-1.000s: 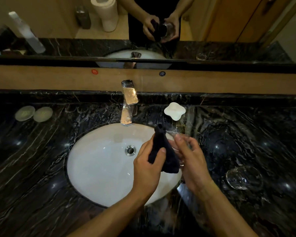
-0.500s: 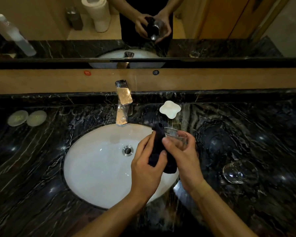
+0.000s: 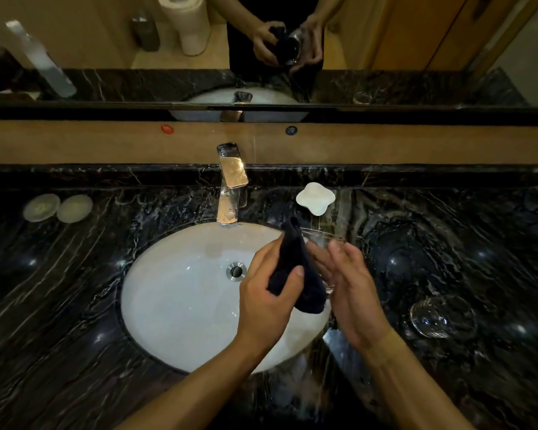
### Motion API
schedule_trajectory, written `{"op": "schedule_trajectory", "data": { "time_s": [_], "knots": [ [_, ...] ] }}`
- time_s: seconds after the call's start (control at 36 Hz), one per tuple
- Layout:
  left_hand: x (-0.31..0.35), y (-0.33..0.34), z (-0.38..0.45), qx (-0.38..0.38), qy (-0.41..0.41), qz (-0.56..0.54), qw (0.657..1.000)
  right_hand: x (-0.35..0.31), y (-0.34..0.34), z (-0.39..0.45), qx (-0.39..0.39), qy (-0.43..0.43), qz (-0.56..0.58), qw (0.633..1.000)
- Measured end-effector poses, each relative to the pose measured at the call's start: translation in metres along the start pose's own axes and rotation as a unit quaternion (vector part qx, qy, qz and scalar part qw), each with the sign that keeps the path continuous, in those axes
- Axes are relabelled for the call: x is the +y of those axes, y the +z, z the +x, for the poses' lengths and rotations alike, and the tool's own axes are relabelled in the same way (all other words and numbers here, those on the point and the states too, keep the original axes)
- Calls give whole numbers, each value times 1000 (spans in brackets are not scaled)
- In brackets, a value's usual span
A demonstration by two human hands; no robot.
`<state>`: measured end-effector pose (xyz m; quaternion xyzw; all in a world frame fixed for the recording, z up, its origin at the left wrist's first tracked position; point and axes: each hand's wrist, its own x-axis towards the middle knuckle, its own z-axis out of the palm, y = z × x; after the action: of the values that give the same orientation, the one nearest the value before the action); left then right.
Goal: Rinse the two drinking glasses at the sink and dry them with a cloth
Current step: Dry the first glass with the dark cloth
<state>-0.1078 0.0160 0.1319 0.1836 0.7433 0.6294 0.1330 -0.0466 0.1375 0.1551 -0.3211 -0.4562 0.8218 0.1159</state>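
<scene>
Left hand (image 3: pixel 263 305) grip pinches dark soft cloth (image 3: pixel 295 271) against clear drinking glass (image 3: pixel 323 243) in right hand (image 3: pixel 351 293) grip over oval white basin (image 3: pixel 180 305); second clear glass (image 3: pixel 441 316) on black veined marble desk (image 3: pixel 59 305).

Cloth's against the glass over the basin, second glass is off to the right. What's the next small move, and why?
Probably turn the glass a little in the right hand while the left hand presses the dark cloth to it: the cloth covers only one side, so the rest looks unwiped.
</scene>
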Motion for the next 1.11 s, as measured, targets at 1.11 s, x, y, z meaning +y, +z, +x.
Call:
{"op": "schedule_trajectory", "data": {
  "time_s": [1.11],
  "knots": [
    [-2,1,-16,-7,29,16,999,1,7,-7,11,1,-69,998]
  ]
}}
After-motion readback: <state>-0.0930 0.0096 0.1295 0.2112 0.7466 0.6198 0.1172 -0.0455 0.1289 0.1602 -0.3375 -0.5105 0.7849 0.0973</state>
